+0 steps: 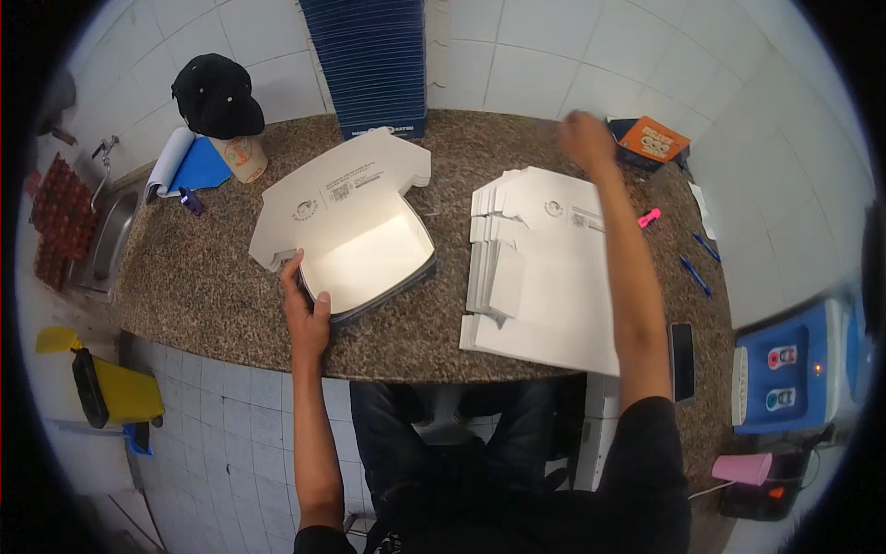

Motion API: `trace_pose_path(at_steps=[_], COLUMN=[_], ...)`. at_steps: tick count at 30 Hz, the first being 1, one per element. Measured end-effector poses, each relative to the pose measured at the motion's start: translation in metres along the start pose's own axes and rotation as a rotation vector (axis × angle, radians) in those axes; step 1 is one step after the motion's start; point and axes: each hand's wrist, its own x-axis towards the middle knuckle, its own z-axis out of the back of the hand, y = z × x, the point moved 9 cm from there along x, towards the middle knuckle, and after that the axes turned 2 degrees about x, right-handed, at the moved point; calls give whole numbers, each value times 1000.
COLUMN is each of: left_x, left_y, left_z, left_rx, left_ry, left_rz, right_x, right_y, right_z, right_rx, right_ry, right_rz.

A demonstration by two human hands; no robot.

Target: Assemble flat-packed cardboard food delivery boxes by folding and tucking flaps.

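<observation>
A half-folded cardboard takeaway box, white inside and dark blue outside, stands on the granite counter. Its printed lid flap lies folded back toward the wall. My left hand grips the box's near left corner, thumb at the rim and fingers along the outer side. On the far right, my right hand is reached out and smeared by motion, so its fingers are unclear. It is nearest to a small orange and dark blue carton. Beneath my right forearm lies a stack of flat white box blanks.
A tall stack of nested dark blue boxes leans against the tiled wall. Far left are a black cap on a paper cup, a notepad and a sink. Blue pens, a pink marker and a phone lie right.
</observation>
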Motion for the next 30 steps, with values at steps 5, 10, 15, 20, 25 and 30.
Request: trace_pose_path(at_steps=[5,10,15,20,25,30], left_x=[-3,-3,-2,-3,0,-6], left_y=[3,2,2,3,1,-5], left_z=[9,7,5,11,5,7], left_rx=[17,19,8,22,-11,80], left_ry=[-18,-48,-37,-42,-47,-58], left_rz=[13,0,-16,-4,-65,-4], right_x=[32,38,-1,-90,-167,-229], right_y=[-92,-139,-86,-28,-31,-93], right_z=[21,15,83,154,173,194], right_rx=[-468,-647,-359,166,41,594], right_ry=[-275,-215,-419,-472,-392,-720], right_rz=[22,18,288,604,603,-149])
